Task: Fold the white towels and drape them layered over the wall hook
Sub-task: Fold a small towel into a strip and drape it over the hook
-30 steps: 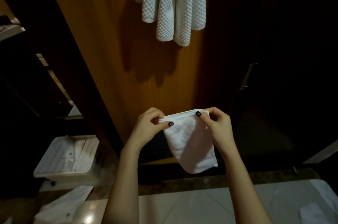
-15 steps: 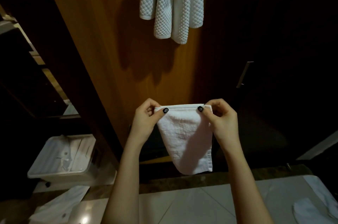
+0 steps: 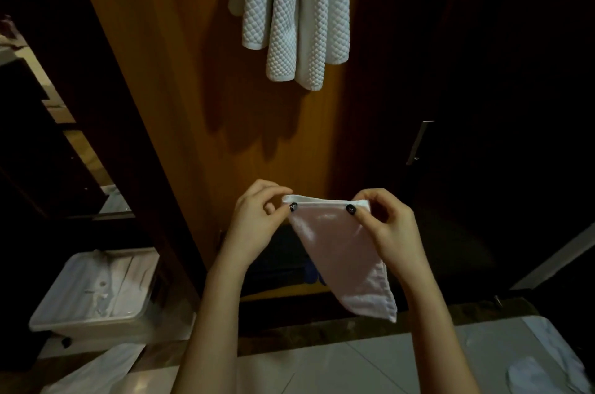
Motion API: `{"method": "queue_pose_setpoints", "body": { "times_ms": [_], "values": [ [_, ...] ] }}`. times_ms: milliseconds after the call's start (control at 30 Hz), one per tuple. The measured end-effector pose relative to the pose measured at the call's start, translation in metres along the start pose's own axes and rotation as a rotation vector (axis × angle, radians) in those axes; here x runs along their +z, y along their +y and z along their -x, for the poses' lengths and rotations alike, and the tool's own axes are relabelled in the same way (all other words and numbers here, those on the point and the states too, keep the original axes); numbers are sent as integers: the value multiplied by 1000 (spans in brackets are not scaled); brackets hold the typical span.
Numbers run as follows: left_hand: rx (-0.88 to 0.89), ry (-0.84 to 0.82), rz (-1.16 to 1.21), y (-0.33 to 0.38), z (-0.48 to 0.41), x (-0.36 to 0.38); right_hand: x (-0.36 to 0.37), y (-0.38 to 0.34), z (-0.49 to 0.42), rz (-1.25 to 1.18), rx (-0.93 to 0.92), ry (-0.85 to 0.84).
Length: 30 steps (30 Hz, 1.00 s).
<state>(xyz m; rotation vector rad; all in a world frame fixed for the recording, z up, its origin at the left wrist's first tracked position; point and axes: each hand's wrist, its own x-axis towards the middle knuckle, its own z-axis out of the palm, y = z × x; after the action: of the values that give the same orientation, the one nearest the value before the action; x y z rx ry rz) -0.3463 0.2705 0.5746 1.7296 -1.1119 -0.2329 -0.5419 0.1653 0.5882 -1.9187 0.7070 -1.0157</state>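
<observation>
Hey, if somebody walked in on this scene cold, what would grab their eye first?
Probably the small folded white terry towel, held up at centre by its top edge between the left hand and the right hand, its lower corner dangling. Next, the quilted white towels hanging at top centre against the orange-brown wooden panel. A translucent plastic bin sits on the floor at lower left.

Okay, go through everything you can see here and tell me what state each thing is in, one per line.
Small white towel: folded, held up in the air, hanging down.
Left hand: pinching the towel's top left corner.
Right hand: pinching the towel's top right corner.
Waffle towels: hanging against the wooden panel, layered.
Plastic bin: open, lined with a white bag.
</observation>
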Motion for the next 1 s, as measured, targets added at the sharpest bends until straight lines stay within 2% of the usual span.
{"method": "queue_pose_setpoints", "body": {
  "times_ms": [100, 200, 333, 433, 633, 733, 867, 1000],
  "values": [
    [-24, -199, 200, 14, 3, 15, -6, -1, 2, 19, -40, -45],
    [-29, -341, 183, 24, 4, 31, -11, 1, 4, 26, -34, -75],
    [17, -307, 40, 28, 2, 39, -16, 3, 9, 13, -6, -40],
    [112, -275, -35, 29, 4, 42, -20, 6, 11, -1, 86, -10],
    [175, -344, 87, 34, 6, 35, -23, 1, 14, -226, 270, 55],
    [184, -320, 126, 42, 6, 31, -21, -9, 12, -233, 234, 67],
    [249, -169, 224, 51, 4, 22, -12, -20, 7, -243, 150, 83],
    [311, -134, 249, 55, 6, 12, -5, -25, 3, -279, 87, 4]
  ]
}}
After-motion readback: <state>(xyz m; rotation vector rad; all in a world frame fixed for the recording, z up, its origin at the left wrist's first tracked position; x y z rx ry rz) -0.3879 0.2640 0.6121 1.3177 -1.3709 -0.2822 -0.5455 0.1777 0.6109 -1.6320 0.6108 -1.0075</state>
